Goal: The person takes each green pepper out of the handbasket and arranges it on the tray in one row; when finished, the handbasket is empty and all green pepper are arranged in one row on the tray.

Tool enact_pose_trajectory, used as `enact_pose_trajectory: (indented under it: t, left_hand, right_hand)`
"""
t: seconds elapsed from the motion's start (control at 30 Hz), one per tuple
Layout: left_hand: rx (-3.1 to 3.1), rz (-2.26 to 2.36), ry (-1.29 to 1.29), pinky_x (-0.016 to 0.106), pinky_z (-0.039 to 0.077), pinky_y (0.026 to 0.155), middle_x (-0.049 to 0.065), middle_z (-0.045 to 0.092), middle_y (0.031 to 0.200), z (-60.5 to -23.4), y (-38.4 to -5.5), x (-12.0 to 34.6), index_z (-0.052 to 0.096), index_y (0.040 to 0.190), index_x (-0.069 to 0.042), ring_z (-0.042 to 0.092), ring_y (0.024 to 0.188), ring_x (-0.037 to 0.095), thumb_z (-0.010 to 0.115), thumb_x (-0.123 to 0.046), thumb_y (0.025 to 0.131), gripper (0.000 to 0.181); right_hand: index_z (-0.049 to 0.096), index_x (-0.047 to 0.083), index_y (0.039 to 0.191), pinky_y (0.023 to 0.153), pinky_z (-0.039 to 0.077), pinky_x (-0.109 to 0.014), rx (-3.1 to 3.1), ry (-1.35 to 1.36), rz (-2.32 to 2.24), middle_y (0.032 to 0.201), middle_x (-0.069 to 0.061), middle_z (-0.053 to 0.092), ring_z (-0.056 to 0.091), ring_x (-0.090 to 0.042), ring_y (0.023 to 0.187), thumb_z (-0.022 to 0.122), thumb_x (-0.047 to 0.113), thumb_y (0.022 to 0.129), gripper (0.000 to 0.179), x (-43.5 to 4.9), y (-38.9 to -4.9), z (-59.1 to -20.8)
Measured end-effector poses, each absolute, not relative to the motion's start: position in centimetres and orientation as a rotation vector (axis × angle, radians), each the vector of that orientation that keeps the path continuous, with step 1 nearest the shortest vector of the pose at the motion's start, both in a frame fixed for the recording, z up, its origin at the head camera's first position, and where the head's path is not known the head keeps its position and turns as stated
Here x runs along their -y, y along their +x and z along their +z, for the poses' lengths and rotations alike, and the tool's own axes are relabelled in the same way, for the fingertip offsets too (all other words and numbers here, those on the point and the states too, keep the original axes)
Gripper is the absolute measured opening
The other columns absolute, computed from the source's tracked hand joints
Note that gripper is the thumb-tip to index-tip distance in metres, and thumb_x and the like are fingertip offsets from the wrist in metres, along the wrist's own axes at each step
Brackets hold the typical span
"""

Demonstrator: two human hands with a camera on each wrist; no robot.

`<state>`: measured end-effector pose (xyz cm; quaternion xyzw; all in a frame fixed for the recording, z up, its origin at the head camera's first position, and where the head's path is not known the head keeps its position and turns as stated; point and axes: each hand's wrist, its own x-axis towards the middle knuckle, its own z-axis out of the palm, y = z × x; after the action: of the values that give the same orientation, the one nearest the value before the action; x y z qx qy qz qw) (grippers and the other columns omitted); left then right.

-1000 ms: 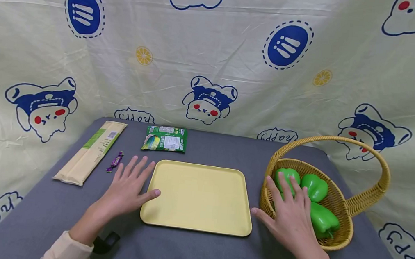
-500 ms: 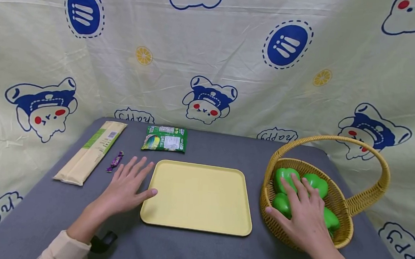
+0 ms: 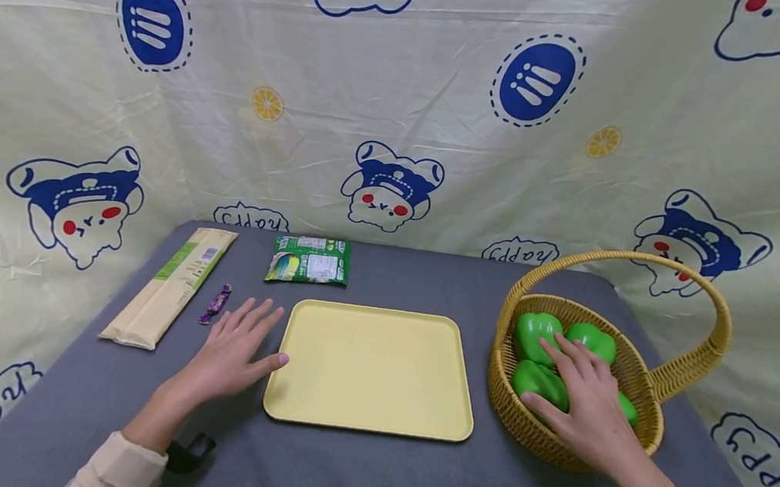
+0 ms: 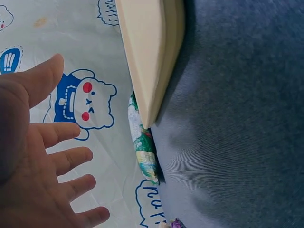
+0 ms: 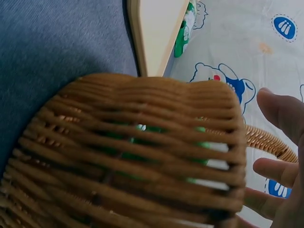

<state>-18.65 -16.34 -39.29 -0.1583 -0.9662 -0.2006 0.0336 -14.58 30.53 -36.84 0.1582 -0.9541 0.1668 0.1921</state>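
- The right hand (image 3: 587, 408) reaches over the basket, thumb and fingers spread wide, gripping nothing; whether a fingertip touches a pepper, I can't tell from here.
- Under and beside those fingers sit the green peppers (image 3: 538, 338), all inside the basket. They look glossy and smooth, so I'd worry that a pinch too shallow or off to one side would let one slip.
- They lie close together, so a thumb pushed in carelessly could roll a neighbour instead of seating properly.
- The wicker basket (image 3: 509, 428) looks light to me; a wrist or a pepper catching on its rim might drag or tip it.
- Its tall handle (image 3: 719, 334) arches over the far side, and a lift angled that way could knock against it.
- The left hand (image 3: 230, 357) hangs with fingers fanned and holds nothing, its thumb by the left edge of the yellow tray (image 3: 372, 369). A careless dip could nudge the tray askew.
- Just beyond those fingers lies a purple-wrapped candy (image 3: 216, 304), small enough to be swept aside by a stray sideways brush.
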Motion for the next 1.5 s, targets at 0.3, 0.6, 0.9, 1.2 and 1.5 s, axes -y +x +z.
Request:
enact_pose_trajectory:
  t: [0.3,0.6,0.9,1.2,1.5]
  left_hand:
    - [2.974,-0.636,-0.533,0.067,0.019,0.107,0.016,0.030,0.154,-40.0,-18.8,16.7,0.036,0.146,-0.010,0.019,0.143,0.042,0.063,-0.041,0.088,0.071]
    - [2.990,-0.710,-0.619,0.071,0.022,0.103,0.013,0.032,0.153,-40.6,-19.2,17.3,0.038,0.145,-0.010,0.022,0.142,0.041,0.064,-0.041,0.087,0.070]
    - [3.041,-0.801,-0.664,0.072,0.019,0.102,0.014,0.033,0.153,-41.1,-19.8,17.6,0.037,0.145,-0.011,0.022,0.141,0.042,0.065,-0.039,0.087,0.071]
    - [3.089,-0.912,-0.705,0.069,0.017,0.107,0.012,0.031,0.154,-41.5,-20.1,18.0,0.035,0.146,-0.011,0.021,0.141,0.041,0.066,-0.038,0.086,0.073]
    - [3.137,-0.937,-0.798,0.069,0.018,0.106,0.014,0.034,0.152,-41.6,-20.2,18.7,0.039,0.144,-0.008,0.022,0.140,0.043,0.068,-0.040,0.084,0.073]
  right_hand:
    - [0.040,0.010,0.142,0.089,0.030,-0.067,2.777,0.480,0.484,0.143,-0.022,0.038,0.032,-0.048,0.124,0.076,0.034,0.078,0.078,-31.3,-15.0,-36.7]
    - [0.040,0.014,0.142,0.089,0.034,-0.061,2.862,0.561,0.579,0.144,-0.022,0.039,0.035,-0.044,0.125,0.072,0.028,0.083,0.068,-32.4,-15.5,-36.8]
    - [0.041,0.012,0.141,0.090,0.038,-0.058,2.935,0.626,0.596,0.146,-0.019,0.038,0.037,-0.042,0.128,0.071,0.031,0.083,0.068,-33.2,-15.8,-36.9]
    - [0.039,0.019,0.143,0.089,0.042,-0.057,2.983,0.676,0.579,0.144,-0.018,0.040,0.041,-0.039,0.126,0.072,0.033,0.082,0.070,-33.6,-16.1,-37.4]
    - [0.042,0.020,0.142,0.090,0.043,-0.057,3.011,0.717,0.577,0.145,-0.014,0.041,0.041,-0.038,0.128,0.072,0.035,0.082,0.068,-34.1,-16.4,-37.8]
